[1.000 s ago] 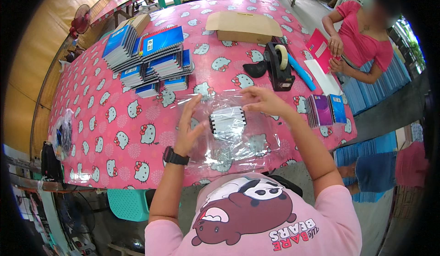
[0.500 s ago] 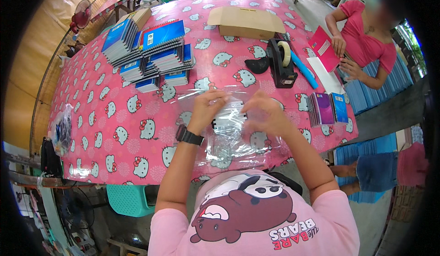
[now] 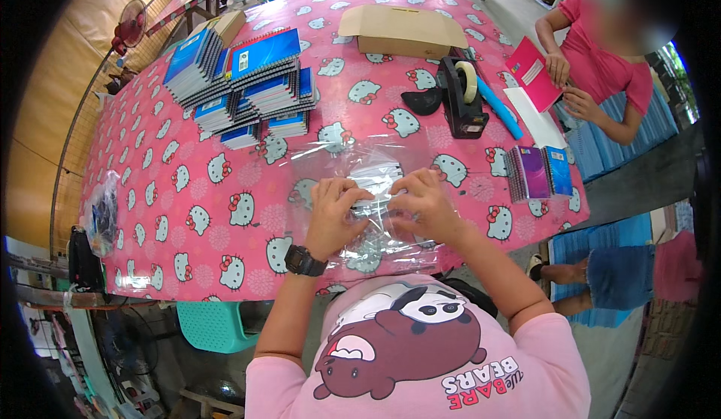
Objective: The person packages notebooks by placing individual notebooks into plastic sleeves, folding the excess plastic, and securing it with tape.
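Note:
Clear plastic film (image 3: 315, 165) lies loosely spread on the table in front of me, shiny and creased. Under it sits a small white block-like item (image 3: 374, 170), partly covered by glare and by my fingers; its kind I cannot make out. My left hand (image 3: 336, 210) is on the near left of this item, fingers curled with the tips closed on the film. Opposite it, my right hand (image 3: 423, 206) has bent fingers gathered on the film at the item's right side. The fingertips of both hands come close together over the item.
Stacks of blue spiral notebooks (image 3: 266, 62) stand at the back left. An open cardboard box (image 3: 402, 32) and a black tape dispenser (image 3: 460, 107) lie farther back. Purple and blue notebooks (image 3: 532, 173) sit at the right. Across the right corner, another person's hands hold a pink notebook (image 3: 533, 75).
Both hands have come nearer to me, down from the item's far end. They now press on the film with curled fingers. The other person's pink notebook has shifted slightly.

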A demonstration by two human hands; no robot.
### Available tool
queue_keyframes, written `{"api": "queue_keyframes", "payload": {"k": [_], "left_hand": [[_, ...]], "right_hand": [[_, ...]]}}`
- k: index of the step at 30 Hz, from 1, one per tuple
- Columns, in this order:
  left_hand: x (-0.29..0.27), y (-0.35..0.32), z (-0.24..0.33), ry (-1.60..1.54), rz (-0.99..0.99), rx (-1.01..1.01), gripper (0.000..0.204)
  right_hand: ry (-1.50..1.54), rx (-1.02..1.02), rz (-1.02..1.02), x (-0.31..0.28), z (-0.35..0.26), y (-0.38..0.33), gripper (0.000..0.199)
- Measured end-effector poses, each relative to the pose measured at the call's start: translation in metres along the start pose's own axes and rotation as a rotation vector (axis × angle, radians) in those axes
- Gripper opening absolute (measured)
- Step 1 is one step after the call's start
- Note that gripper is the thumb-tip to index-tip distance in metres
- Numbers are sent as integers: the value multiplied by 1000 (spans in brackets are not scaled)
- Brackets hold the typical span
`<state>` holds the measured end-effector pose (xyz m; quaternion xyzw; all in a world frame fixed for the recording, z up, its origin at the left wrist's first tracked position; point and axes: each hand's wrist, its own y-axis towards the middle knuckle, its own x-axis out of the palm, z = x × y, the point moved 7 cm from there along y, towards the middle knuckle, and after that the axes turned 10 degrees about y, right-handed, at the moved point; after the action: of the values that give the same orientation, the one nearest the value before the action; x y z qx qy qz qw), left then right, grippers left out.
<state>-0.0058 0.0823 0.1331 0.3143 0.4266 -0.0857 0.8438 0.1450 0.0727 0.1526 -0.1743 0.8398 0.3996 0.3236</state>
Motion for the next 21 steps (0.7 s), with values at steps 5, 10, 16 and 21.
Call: {"api": "queue_keyframes", "payload": {"k": [5, 10, 16, 21], "left_hand": [[5, 3, 2, 70, 88, 52, 29], [2, 3, -2, -83, 32, -18, 44], [3, 0, 1, -39, -2, 16, 59], [12, -5, 1, 89, 33, 64, 57]], "right_hand": [[358, 127, 111, 0, 10, 0, 25], [604, 246, 162, -10, 25, -5, 35], [74, 60, -2, 1, 6, -11, 31], [-37, 64, 75, 4, 16, -21, 30]]}}
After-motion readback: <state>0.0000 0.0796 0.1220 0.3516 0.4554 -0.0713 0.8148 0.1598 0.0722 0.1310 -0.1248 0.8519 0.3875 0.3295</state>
